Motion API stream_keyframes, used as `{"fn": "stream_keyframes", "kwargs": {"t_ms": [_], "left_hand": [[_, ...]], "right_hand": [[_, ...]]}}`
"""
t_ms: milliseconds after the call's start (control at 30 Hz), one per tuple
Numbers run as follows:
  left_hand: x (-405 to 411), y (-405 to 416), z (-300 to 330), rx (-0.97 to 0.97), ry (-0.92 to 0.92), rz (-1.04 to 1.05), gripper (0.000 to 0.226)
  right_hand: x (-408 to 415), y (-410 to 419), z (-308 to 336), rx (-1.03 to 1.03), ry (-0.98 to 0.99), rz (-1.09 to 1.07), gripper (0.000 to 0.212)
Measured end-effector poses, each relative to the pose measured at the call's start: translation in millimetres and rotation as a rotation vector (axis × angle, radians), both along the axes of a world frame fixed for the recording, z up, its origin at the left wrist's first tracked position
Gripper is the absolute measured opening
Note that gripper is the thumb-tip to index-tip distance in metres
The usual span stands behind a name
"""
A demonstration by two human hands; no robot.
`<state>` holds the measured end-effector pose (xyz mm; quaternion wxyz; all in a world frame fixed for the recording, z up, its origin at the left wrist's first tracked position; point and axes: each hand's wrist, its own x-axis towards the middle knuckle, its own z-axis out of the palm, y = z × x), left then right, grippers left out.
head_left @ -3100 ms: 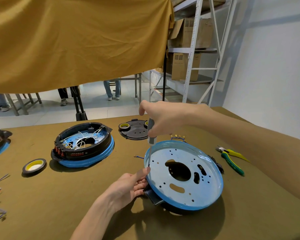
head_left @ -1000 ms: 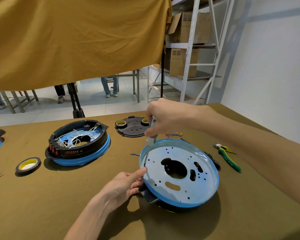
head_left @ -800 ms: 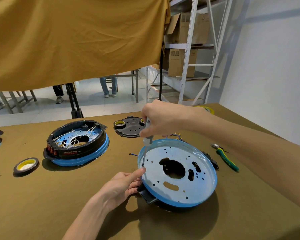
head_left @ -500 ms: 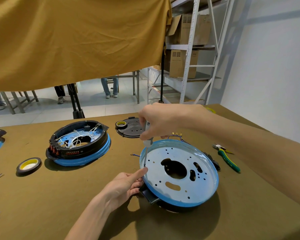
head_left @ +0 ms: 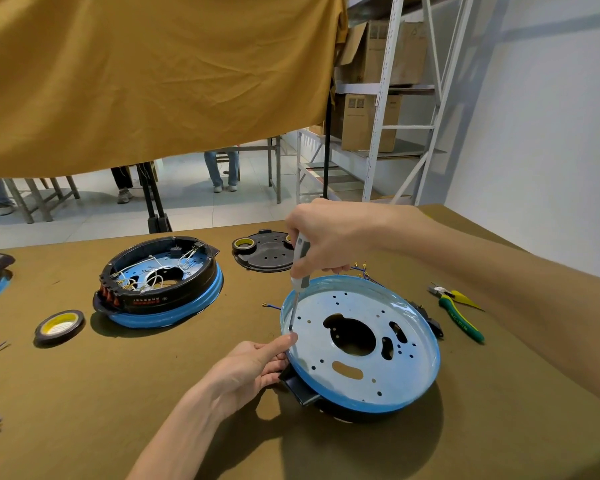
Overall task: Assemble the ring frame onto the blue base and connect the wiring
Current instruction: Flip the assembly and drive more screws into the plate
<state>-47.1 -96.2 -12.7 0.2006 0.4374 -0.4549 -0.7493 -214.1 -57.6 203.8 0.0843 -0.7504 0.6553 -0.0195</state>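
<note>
Driving a screw at the base's (head_left: 361,344) near-left rim: that is the step I judge to be in hand.

Item 1: right hand (head_left: 321,239), fingers curled round the screwdriver (head_left: 300,265), shaft nearly upright, tip down at a hole just inside the rim.

Item 2: left hand (head_left: 248,367), gripping the rim edge, thumb up beside the tip, steadying.

Item 3: base, blue, underside up on the desk (head_left: 118,410), in front of me; black frame (head_left: 300,389) beneath it, partly hidden.

Item 4: wires (head_left: 359,268) with terminals trailing behind the base, apparently unconnected.

Item 5: finished unit (head_left: 160,282) to the left; tape (head_left: 59,325); pliers (head_left: 459,315).

Next, I judge: keep the driver square, seat the screw, then move to the next hole; wiring later.
</note>
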Motion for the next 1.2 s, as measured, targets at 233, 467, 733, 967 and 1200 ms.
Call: {"fn": "stream_keyframes", "kwargs": {"t_ms": [233, 467, 733, 967, 1200], "left_hand": [[0, 0, 1, -0.001, 0.006, 0.000, 0.069], [0, 3, 2, -0.007, 0.001, 0.008, 0.087], [0, 4, 3, -0.024, 0.006, 0.010, 0.094], [-3, 7, 5, -0.010, 0.050, 0.052, 0.067], [5, 1, 8, -0.023, 0.124, 0.139, 0.078]], "right_hand": [[0, -1, -1, -0.029, -0.007, 0.002, 0.035], [6, -5, -1, -0.073, 0.025, -0.013, 0.036], [10, -7, 0, -0.073, 0.039, 0.010, 0.036], [6, 0, -6, -0.063, -0.059, -0.010, 0.029], [-63, 34, -3, -0.255, -0.682, -0.267, 0.026]]}}
